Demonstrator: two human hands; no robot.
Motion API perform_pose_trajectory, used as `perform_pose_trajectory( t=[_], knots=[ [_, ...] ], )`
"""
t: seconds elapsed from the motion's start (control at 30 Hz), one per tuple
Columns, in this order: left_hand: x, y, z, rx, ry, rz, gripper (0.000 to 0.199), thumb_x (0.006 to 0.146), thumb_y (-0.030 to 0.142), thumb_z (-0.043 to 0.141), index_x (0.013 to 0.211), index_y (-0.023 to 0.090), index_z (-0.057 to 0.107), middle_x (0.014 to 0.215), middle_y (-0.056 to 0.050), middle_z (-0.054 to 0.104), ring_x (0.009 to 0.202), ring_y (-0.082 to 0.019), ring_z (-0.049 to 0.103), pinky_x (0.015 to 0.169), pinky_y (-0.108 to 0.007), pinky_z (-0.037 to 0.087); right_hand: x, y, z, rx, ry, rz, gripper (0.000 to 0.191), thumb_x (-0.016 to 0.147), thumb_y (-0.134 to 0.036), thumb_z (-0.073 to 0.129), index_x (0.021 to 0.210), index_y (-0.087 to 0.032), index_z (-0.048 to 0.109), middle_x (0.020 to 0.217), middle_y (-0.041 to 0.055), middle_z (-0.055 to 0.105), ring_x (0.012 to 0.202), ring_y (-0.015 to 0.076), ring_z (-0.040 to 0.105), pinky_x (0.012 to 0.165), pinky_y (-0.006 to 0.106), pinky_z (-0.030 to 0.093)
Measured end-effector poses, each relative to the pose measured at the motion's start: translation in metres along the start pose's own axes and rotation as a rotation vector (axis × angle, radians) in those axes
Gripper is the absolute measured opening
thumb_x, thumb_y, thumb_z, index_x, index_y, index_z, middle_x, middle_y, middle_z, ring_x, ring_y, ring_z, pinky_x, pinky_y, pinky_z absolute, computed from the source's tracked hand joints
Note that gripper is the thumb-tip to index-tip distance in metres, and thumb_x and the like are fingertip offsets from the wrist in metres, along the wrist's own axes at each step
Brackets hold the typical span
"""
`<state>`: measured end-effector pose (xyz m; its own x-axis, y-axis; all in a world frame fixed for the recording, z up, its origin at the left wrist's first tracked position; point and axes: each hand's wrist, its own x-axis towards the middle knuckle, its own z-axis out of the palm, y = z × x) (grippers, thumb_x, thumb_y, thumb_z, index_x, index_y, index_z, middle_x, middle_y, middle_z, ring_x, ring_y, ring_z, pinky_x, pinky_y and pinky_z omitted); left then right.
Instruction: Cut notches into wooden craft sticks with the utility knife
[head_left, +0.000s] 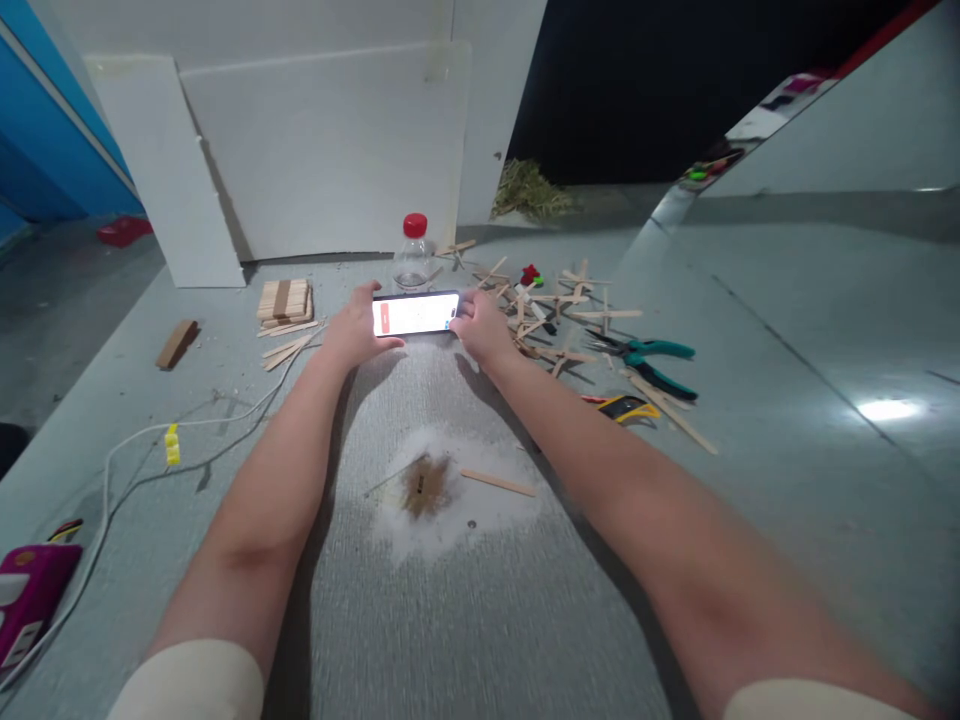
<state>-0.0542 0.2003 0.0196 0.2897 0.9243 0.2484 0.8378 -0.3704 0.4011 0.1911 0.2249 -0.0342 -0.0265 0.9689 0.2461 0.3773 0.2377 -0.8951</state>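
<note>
A phone (416,314) with a bright white screen is held sideways between both hands, in front of a clear bottle (412,262) with a red cap. My left hand (358,328) grips its left end, thumb along the lower edge. Fingers of my right hand (482,325) are closed round the right end. Nearer to me on the grey surface, a wooden stick (498,483) lies beside a brown stain (426,486) ringed by white powder.
Right of the hands lie crossed sticks (609,313), teal-handled pliers (660,348) and a yellow cutter (628,408). A stick bundle (285,301), white cable (139,432) and magenta object (34,590) are at the left. White boards (322,150) stand behind.
</note>
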Motion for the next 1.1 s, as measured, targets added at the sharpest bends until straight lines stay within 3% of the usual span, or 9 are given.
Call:
perform_pose_trajectory(
  t=[0.2, 0.3, 0.4, 0.53, 0.73, 0.8, 0.87, 0.93, 1.1],
  knots=[
    [0.005, -0.005, 0.003, -0.042, 0.142, 0.063, 0.093, 0.066, 0.042, 0.095, 0.140, 0.018, 0.044, 0.138, -0.018, 0.057, 0.122, -0.035, 0.060, 0.101, -0.045, 0.050, -0.017, -0.025, -0.010, -0.179, 0.020, -0.048, 0.050, 0.093, -0.025, 0.057, 0.142, -0.014, 0.054, 0.130, 0.0190, 0.068, 0.122, 0.0304, 0.066, 0.103, 0.048, 0.053],
    [0.008, -0.004, -0.002, -0.069, 0.311, 0.108, 0.058, 0.076, 0.040, 0.086, 0.121, 0.018, 0.056, 0.125, -0.015, 0.062, 0.118, -0.032, 0.058, 0.104, -0.045, 0.046, -0.041, -0.044, -0.027, -0.283, 0.004, -0.113, 0.055, 0.090, -0.022, 0.054, 0.143, -0.011, 0.051, 0.135, 0.0229, 0.065, 0.128, 0.0348, 0.062, 0.107, 0.052, 0.049],
    [0.009, -0.001, -0.009, -0.104, 0.486, 0.120, 0.018, 0.094, 0.036, 0.062, 0.086, 0.021, 0.056, 0.093, -0.007, 0.062, 0.102, -0.025, 0.059, 0.101, -0.043, 0.043, -0.084, -0.068, -0.050, -0.383, -0.082, -0.226, 0.051, 0.088, -0.023, 0.056, 0.137, -0.011, 0.056, 0.138, 0.0226, 0.063, 0.129, 0.0360, 0.059, 0.110, 0.053, 0.045],
    [0.009, 0.011, -0.016, -0.171, 0.554, 0.136, 0.035, 0.102, 0.037, 0.051, 0.070, 0.023, 0.045, 0.060, 0.004, 0.039, 0.064, -0.015, 0.049, 0.075, -0.031, 0.043, -0.162, -0.092, -0.079, -0.468, -0.330, -0.376, 0.018, 0.090, -0.027, 0.061, 0.101, -0.018, 0.071, 0.101, 0.0117, 0.073, 0.098, 0.0277, 0.066, 0.090, 0.041, 0.051],
    [-0.001, 0.069, -0.045, -0.220, 0.506, 0.240, 0.017, 0.102, 0.018, 0.041, 0.109, 0.023, 0.057, 0.104, -0.005, 0.064, 0.076, -0.012, 0.060, 0.076, -0.028, 0.049, -0.227, -0.080, -0.091, -0.912, -0.434, -0.621, 0.014, 0.097, -0.014, 0.058, 0.087, -0.016, 0.067, 0.084, 0.0063, 0.064, 0.079, 0.0211, 0.054, 0.078, 0.036, 0.035],
    [-0.016, 0.099, -0.065, -0.150, 0.377, 0.318, 0.022, 0.098, 0.014, 0.044, 0.115, 0.020, 0.058, 0.132, -0.012, 0.058, 0.099, -0.015, 0.065, 0.088, -0.031, 0.052, -0.230, -0.073, -0.090, -0.920, -0.419, -0.630, 0.017, 0.097, -0.008, 0.057, 0.085, -0.016, 0.066, 0.081, 0.0049, 0.063, 0.076, 0.0203, 0.051, 0.078, 0.036, 0.032],
    [-0.038, 0.129, -0.084, -0.083, 0.234, 0.358, 0.018, 0.097, 0.017, 0.054, 0.113, 0.020, 0.062, 0.123, -0.009, 0.066, 0.108, -0.021, 0.066, 0.091, -0.034, 0.052, -0.230, -0.068, -0.088, -0.929, -0.408, -0.635, 0.018, 0.096, -0.006, 0.056, 0.085, -0.016, 0.066, 0.080, 0.0047, 0.062, 0.076, 0.0204, 0.050, 0.078, 0.036, 0.030],
    [-0.067, 0.154, -0.095, 0.131, -0.121, 0.322, 0.019, 0.099, 0.027, 0.061, 0.117, 0.021, 0.062, 0.116, -0.007, 0.071, 0.102, -0.025, 0.069, 0.087, -0.037, 0.054, -0.233, -0.067, -0.087, -0.939, -0.385, -0.626, 0.017, 0.095, -0.005, 0.055, 0.087, -0.016, 0.065, 0.082, 0.0057, 0.063, 0.078, 0.0215, 0.050, 0.078, 0.037, 0.029],
    [-0.140, 0.171, -0.076, 0.416, -0.647, 0.176, 0.023, 0.094, 0.036, 0.072, 0.107, 0.018, 0.069, 0.105, -0.008, 0.072, 0.094, -0.030, 0.071, 0.078, -0.039, 0.055, -0.242, -0.069, -0.085, -0.941, -0.312, -0.626, 0.015, 0.094, -0.005, 0.055, 0.087, -0.016, 0.064, 0.083, 0.0080, 0.062, 0.080, 0.0247, 0.048, 0.079, 0.038, 0.029]
  ],
)
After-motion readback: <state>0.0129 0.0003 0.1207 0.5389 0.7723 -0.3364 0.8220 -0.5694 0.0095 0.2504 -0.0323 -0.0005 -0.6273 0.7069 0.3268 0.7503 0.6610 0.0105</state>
